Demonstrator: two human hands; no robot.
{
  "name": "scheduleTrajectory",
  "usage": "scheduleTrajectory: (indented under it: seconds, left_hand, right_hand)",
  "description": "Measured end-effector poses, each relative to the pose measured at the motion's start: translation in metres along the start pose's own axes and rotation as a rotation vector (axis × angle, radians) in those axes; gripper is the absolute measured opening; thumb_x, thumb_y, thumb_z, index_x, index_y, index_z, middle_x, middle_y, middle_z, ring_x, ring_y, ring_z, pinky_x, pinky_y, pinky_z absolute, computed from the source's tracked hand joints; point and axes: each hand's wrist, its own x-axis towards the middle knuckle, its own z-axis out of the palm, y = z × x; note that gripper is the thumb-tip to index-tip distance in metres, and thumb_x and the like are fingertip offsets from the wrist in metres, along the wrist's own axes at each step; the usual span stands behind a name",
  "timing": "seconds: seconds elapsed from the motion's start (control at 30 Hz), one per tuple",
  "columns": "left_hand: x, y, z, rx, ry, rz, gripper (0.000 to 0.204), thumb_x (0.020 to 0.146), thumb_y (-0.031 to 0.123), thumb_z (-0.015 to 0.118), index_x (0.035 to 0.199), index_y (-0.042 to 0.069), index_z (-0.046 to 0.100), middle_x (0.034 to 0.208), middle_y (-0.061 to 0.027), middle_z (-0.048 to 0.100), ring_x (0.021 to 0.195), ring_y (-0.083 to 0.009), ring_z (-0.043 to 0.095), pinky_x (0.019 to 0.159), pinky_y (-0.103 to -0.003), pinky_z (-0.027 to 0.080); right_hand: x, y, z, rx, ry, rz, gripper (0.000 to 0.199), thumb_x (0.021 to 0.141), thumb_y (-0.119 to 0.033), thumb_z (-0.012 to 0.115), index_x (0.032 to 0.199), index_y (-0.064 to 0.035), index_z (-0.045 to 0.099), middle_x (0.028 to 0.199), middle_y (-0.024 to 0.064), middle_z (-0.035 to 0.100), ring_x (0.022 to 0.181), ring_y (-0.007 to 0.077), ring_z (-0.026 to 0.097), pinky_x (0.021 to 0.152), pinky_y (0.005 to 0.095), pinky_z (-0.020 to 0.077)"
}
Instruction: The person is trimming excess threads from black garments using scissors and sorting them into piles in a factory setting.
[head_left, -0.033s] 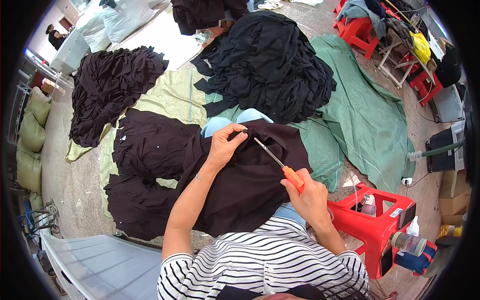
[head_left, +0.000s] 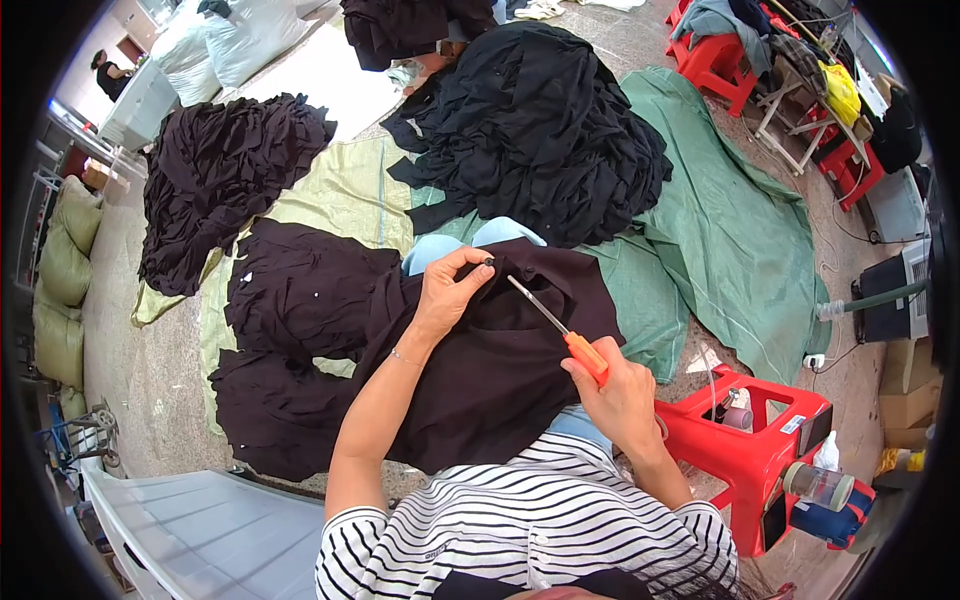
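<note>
A dark brown garment (head_left: 470, 370) lies spread over my lap. My left hand (head_left: 447, 292) pinches its upper edge between thumb and forefinger, with a small dark round piece like a button (head_left: 489, 262) at the fingertips. In my right hand (head_left: 620, 395) is a tool with an orange handle (head_left: 586, 354) and a long, thin metal shaft (head_left: 540, 305), resembling a screwdriver. Its shaft slants up and left, ending just right of the left fingertips. Another small dark round piece (head_left: 529, 270) shows on the cloth near the tip.
More dark garments (head_left: 300, 290) lie to the left, joining the lap cloth. Ahead are a large black cloth pile (head_left: 530, 130) and a brown one (head_left: 225, 170), over green sheeting (head_left: 720, 200). A red stool (head_left: 745, 440) stands at my right, a grey-white bin (head_left: 220, 530) at lower left.
</note>
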Motion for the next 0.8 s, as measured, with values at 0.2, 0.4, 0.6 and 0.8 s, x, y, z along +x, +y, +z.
scheduleTrajectory:
  seconds: [0.2, 0.4, 0.6, 0.8]
  left_hand:
    - [-0.001, 0.001, 0.0, 0.046, -0.06, 0.033, 0.006, 0.089, 0.004, 0.071, 0.093, 0.0, 0.069, 0.087, 0.0025, 0.064, 0.084, -0.0059, 0.054, 0.081, -0.022, 0.044]
    - [0.001, 0.014, 0.001, 0.278, -0.395, 0.071, 0.02, 0.086, 0.016, 0.073, 0.079, -0.002, 0.069, 0.079, -0.0024, 0.064, 0.087, -0.0125, 0.057, 0.082, -0.025, 0.044]
    - [0.012, 0.029, 0.033, 0.718, -0.31, 0.124, 0.043, 0.078, 0.037, 0.078, 0.107, 0.008, 0.066, 0.097, -0.0137, 0.071, 0.101, -0.0334, 0.066, 0.088, -0.044, 0.05]
    - [0.057, -0.003, 0.011, 0.485, -0.044, 0.055, 0.017, 0.08, 0.012, 0.073, 0.089, -0.001, 0.068, 0.083, -0.0126, 0.07, 0.077, -0.0222, 0.068, 0.073, -0.033, 0.051]
  right_hand:
    - [0.001, 0.0, 0.003, 0.019, -0.01, 0.01, 0.031, 0.089, -0.033, 0.073, 0.095, -0.0069, 0.058, 0.059, 0.0155, 0.06, 0.057, 0.0396, 0.063, 0.05, 0.0452, 0.0457]
    - [-0.001, 0.017, -0.002, 0.005, 0.158, 0.042, 0.03, 0.089, -0.032, 0.072, 0.098, -0.0076, 0.058, 0.067, 0.0157, 0.065, 0.061, 0.0397, 0.065, 0.051, 0.0461, 0.0485]
    - [-0.007, 0.027, -0.018, -0.054, 0.044, 0.126, 0.03, 0.09, -0.034, 0.07, 0.096, -0.0074, 0.058, 0.065, 0.0164, 0.064, 0.06, 0.0402, 0.065, 0.051, 0.0481, 0.0472]
    - [-0.015, 0.022, -0.023, -0.004, 0.045, 0.173, 0.031, 0.09, -0.034, 0.071, 0.097, -0.0064, 0.058, 0.064, 0.0171, 0.063, 0.061, 0.0413, 0.064, 0.053, 0.048, 0.0469]
